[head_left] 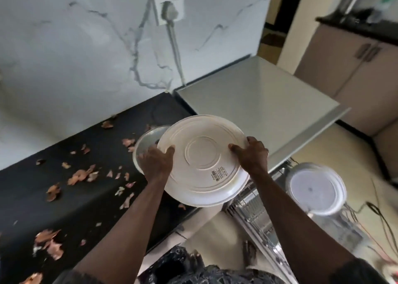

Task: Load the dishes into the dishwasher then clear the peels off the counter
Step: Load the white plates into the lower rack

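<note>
A white plate (202, 161) is held in the air with its underside toward me, a barcode sticker near its lower right rim. My left hand (156, 161) grips its left edge and my right hand (251, 152) grips its right edge. Behind the left hand a second, greyish dish (146, 141) lies on the black counter (90, 199). Several brown onion peels (80, 175) are scattered over that counter. At the lower right the dishwasher rack (256, 212) stands pulled out, with a white plate (315, 189) upright in it.
The dishwasher's grey top (254, 98) adjoins the counter's right end. A marble wall (86, 47) with a socket (170, 7) and a cable stands behind. Beige cabinets (355, 72) are at the far right, and cables lie on the floor (379, 215).
</note>
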Tool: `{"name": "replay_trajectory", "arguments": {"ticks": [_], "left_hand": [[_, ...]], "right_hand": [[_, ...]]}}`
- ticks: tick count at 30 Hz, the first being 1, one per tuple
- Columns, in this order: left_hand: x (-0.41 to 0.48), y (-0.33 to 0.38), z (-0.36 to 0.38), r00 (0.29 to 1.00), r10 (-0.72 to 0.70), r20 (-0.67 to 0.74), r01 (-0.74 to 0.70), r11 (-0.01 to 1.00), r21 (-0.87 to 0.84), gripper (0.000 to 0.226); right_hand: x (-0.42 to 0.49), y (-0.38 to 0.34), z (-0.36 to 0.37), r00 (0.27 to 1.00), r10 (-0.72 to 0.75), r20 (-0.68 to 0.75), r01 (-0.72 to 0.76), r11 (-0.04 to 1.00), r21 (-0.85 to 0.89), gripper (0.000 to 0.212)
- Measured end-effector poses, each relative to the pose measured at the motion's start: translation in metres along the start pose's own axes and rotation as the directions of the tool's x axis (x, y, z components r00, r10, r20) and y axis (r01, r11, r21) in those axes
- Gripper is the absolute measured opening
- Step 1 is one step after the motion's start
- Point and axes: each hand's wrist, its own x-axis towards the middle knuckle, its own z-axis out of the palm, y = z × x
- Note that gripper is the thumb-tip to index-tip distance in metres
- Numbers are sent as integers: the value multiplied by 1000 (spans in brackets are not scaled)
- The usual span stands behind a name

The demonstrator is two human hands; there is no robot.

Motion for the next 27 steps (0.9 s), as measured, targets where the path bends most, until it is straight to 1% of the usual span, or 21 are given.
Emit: {"name": "replay_trajectory", "arguments": {"ticks": [6,10,13,16,18,21,23,25,27], "left_hand": [[-16,73,52,975,182,129,-190,981,48,65],[-38,131,100,918,317,237,-335,941,42,63],[-65,170,132,870,384,311,-408,913,15,63],[-96,202,162,792,504,345,-533,846,-14,60],[-117,221,184,721,591,362,-629,777,-18,57],[-146,249,221,592,704,393,-758,652,-26,51],[-168,265,249,489,772,406,-832,553,-49,45],[-190,277,281,421,803,422,-869,490,-66,42],[-210,282,314,378,801,464,-883,462,-79,42]], "right_hand": [[3,57,-62,973,156,-169,-137,983,118,69],[3,109,-107,922,272,-275,-227,956,185,66],[2,146,-137,877,351,-329,-287,931,227,67],[-3,183,-168,830,418,-369,-338,904,263,70],[-7,210,-188,797,459,-392,-363,883,296,71],[-13,254,-214,754,500,-426,-384,862,331,65],[-15,289,-227,717,532,-450,-389,842,375,62],[-14,325,-234,676,567,-470,-407,819,404,59],[-11,358,-236,637,602,-481,-431,796,425,57]]}}
